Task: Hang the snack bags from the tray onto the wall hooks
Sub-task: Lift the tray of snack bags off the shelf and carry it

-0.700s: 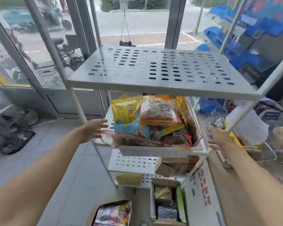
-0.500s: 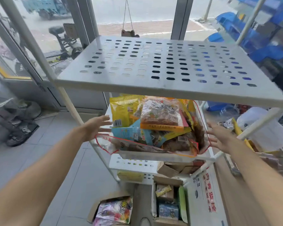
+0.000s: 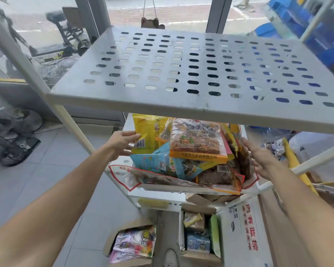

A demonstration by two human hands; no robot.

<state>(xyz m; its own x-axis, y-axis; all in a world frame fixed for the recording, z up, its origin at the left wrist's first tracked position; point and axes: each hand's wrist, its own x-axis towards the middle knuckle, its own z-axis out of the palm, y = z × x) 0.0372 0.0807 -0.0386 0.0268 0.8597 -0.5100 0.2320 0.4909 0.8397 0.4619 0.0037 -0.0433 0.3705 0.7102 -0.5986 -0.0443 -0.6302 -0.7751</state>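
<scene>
Left hand (image 3: 123, 140) fingers straight, touching yellow bag (image 3: 147, 132), right hand (image 3: 258, 158) flat, unclenched against dark bag (image 3: 243, 162), white tray (image 3: 172, 187) heaped full

Bright window daylight, soft blur, wide-angle edge distortion.

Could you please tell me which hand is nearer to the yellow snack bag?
Left. The left hand touches the yellow snack bag at its left edge; the right hand is across the pile, at the right side of the tray.

Small shop, snack bags (image 3: 198, 140), stock cartons (image 3: 198, 239)
</scene>
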